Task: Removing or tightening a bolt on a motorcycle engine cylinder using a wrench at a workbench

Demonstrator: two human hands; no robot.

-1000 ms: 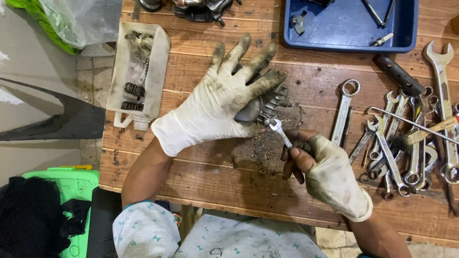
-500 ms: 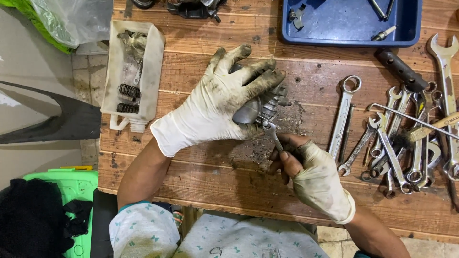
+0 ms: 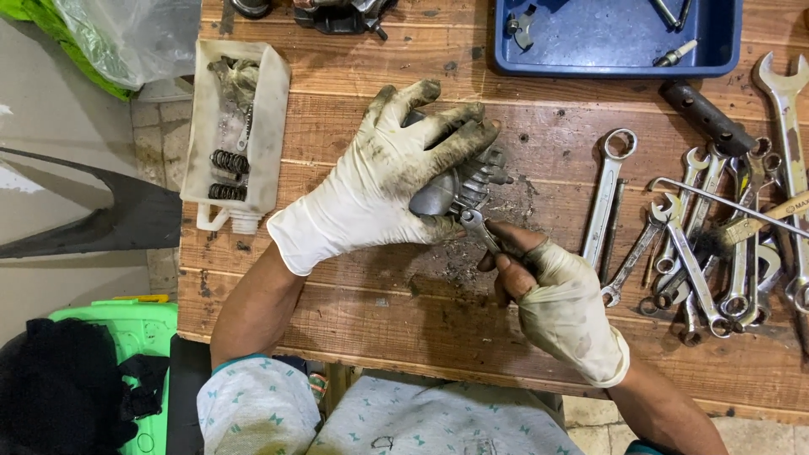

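The left hand presses down the metal part; the right hand pinches a small wrench, probably on a bolt, so it should turn slowly and squarely.

Colours on and around your bench.

Your left hand wears a white glove smeared dark grey-green at the fingers; your right hand wears a dirtier, cream-grey glove torn at the fingertips. The metal part is dull silver-grey, as is the small wrench. The bench planks are reddish brown with dark stains. The tray is blue; the cut container is off-white, with black springs. The spanners are bright steel. Your shirt is pale blue-grey, patterned with small teal marks.
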